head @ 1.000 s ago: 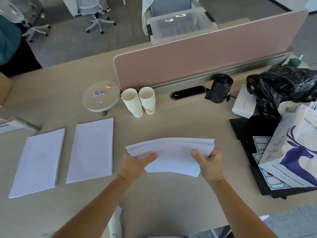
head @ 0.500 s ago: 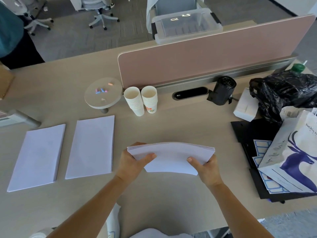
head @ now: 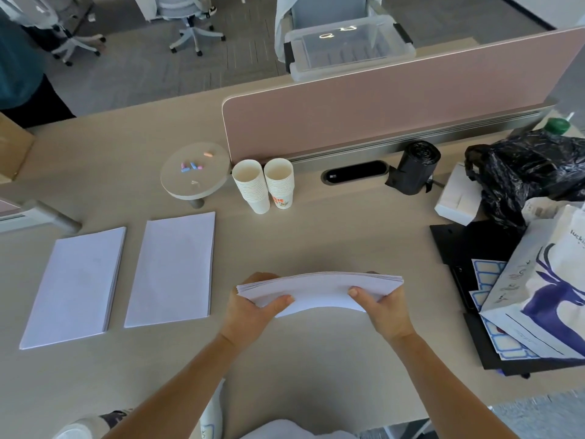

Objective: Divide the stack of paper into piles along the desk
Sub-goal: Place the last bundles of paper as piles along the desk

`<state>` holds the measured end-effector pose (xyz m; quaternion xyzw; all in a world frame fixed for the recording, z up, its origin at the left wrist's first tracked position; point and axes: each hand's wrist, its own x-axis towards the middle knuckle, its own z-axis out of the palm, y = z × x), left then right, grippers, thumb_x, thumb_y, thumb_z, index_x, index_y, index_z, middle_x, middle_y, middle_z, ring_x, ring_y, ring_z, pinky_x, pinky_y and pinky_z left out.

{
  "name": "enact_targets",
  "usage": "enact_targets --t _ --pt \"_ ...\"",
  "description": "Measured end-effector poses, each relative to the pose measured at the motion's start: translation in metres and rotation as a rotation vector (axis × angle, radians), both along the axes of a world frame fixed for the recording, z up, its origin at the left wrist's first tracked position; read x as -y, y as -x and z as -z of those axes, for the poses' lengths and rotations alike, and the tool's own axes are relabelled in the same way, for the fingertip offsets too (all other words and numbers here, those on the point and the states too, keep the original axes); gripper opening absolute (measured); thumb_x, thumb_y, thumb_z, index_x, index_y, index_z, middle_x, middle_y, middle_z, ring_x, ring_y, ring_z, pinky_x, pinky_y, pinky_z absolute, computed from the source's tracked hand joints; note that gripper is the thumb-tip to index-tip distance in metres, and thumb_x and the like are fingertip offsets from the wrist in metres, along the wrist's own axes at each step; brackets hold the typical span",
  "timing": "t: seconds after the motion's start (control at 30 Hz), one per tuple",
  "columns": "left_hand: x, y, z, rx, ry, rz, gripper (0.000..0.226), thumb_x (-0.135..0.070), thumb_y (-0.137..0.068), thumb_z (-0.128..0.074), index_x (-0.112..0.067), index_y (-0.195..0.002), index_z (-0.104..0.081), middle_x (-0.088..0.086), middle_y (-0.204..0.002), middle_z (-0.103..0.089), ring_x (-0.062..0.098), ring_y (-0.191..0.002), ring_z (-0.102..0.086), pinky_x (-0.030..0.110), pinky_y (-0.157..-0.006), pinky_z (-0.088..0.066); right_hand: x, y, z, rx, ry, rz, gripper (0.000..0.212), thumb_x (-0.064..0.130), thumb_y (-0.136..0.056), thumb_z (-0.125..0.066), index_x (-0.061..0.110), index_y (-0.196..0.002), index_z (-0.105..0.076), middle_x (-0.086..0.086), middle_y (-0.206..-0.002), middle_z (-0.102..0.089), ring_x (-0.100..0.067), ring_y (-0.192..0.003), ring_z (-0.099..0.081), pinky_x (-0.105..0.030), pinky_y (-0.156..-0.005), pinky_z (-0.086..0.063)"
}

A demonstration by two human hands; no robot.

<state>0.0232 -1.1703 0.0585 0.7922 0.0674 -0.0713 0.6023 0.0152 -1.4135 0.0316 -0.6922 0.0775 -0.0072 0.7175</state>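
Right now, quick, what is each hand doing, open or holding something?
Left hand: grips the left end of the paper stack, thumb on top.
Right hand: grips the right end of the same stack, thumb on top.

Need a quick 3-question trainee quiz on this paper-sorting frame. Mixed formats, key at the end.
1. True or false: the left hand and right hand both grip the bowed paper stack.
2. How many paper piles lie flat on the desk to the left of the hands? A) one B) two C) three
3. Fill in the colour: the paper cups stand at the foot of the ___ divider.

Key: 1 true; 2 B; 3 pink.
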Motion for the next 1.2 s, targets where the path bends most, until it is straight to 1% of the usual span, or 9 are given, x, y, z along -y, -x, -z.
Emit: enact_targets --t 0.13,0.27,0.47,0.57,0.63,0.7,0.83,1.0,1.2 --pt "-0.009 0.001 0.013 -0.047 -0.127 0.004 0.034 -0.02 -0.068 -0.088 -0.029 -0.095 -0.07 -0.021 -0.087 -0.074 -0.004 -0.086 -0.068 0.01 -0.074 -0.05 0.014 0.001 0.005 -0.033 0.079 -0.044 0.019 0.023 -0.07 -0.079 0.027 -0.087 -0.074 0.016 -0.086 -0.077 -0.002 -0.084 -0.072 -0.017 -0.074 -0.053" --pt "-0.018 -0.001 0.018 -0.12 -0.227 0.026 0.025 -0.03 -0.074 -0.083 -0.027 -0.098 -0.074 -0.013 -0.091 -0.076 -0.004 -0.085 -0.068 0.008 -0.069 -0.05 0.037 0.004 0.012 -0.01 0.194 -0.054 0.031 0.003 -0.082 -0.077 0.034 -0.086 -0.078 0.015 -0.092 -0.077 -0.003 -0.09 -0.07 -0.016 -0.079 -0.053" --pt "-0.024 -0.019 0.015 -0.1 -0.349 0.067 0.036 -0.034 -0.077 -0.08 -0.004 -0.096 -0.074 0.004 -0.09 -0.072 0.02 -0.081 -0.068 0.012 -0.059 -0.048 0.042 -0.008 0.014 0.028 0.286 -0.044 0.041 -0.001 -0.084 -0.073 0.035 -0.065 -0.075 0.025 -0.062 -0.066 0.005 -0.061 -0.061 -0.006 -0.06 -0.041" --pt "-0.029 -0.037 0.011 -0.195 -0.426 0.053 0.054 -0.068 -0.063 -0.075 -0.018 -0.058 -0.058 0.002 -0.06 -0.053 0.017 -0.053 -0.046 0.025 -0.051 -0.038 0.04 -0.024 0.005 0.03 0.272 -0.012 0.029 0.003 -0.085 -0.073 0.026 -0.067 -0.077 0.025 -0.059 -0.066 0.006 -0.058 -0.06 -0.005 -0.061 -0.042" --pt "-0.024 -0.055 0.001 -0.158 -0.435 0.084 0.058 -0.048 -0.075 -0.078 -0.018 -0.042 -0.041 0.001 -0.046 -0.036 0.014 -0.041 -0.03 0.024 -0.044 -0.027 0.044 -0.041 0.0 0.017 0.241 -0.003 0.023 0.007 -0.085 -0.073 0.026 -0.072 -0.076 0.025 -0.06 -0.067 0.007 -0.057 -0.059 -0.006 -0.06 -0.042" --pt "-0.018 -0.076 -0.013 -0.161 -0.386 0.158 0.041 -0.034 -0.083 -0.075 -0.007 -0.055 -0.061 0.009 -0.051 -0.052 0.012 -0.042 -0.042 0.019 -0.045 -0.032 0.051 -0.062 -0.006 0.006 0.234 -0.02 0.019 0.016 -0.084 -0.075 0.017 -0.065 -0.076 0.017 -0.05 -0.057 0.002 -0.05 -0.046 -0.011 -0.057 -0.038" --pt "-0.006 -0.119 -0.016 -0.235 -0.308 0.304 0.015 -0.028 -0.085 -0.074 -0.014 -0.08 -0.074 0.005 -0.082 -0.076 0.019 -0.076 -0.071 0.023 -0.066 -0.055 0.071 -0.101 -0.006 -0.085 0.264 -0.066 0.055 0.04 -0.078 -0.075 -0.014 -0.072 -0.065 -0.022 -0.06 -0.057 -0.03 -0.054 -0.041 -0.027 -0.06 -0.039" --pt "0.03 -0.153 0.013 -0.427 -0.01 0.293 0.023 -0.017 -0.088 -0.07 -0.006 -0.108 -0.071 0.003 -0.095 -0.076 0.01 -0.08 -0.074 0.023 -0.065 -0.058 0.093 -0.139 0.018 -0.352 0.297 -0.017 0.023 0.031 -0.085 -0.076 0.008 -0.08 -0.079 -0.023 -0.092 -0.075 -0.032 -0.069 -0.066 -0.036 -0.076 -0.055" --pt "0.07 -0.178 0.069 -0.603 0.218 0.121 0.022 -0.012 -0.096 -0.054 -0.005 -0.111 -0.068 0.008 -0.108 -0.075 0.02 -0.094 -0.074 0.03 -0.082 -0.057 0.122 -0.181 0.049 -0.541 0.389 0.012 0.031 0.035 -0.083 -0.078 0.016 -0.059 -0.07 -0.008 -0.066 -0.062 -0.022 -0.066 -0.058 -0.037 -0.077 -0.054"
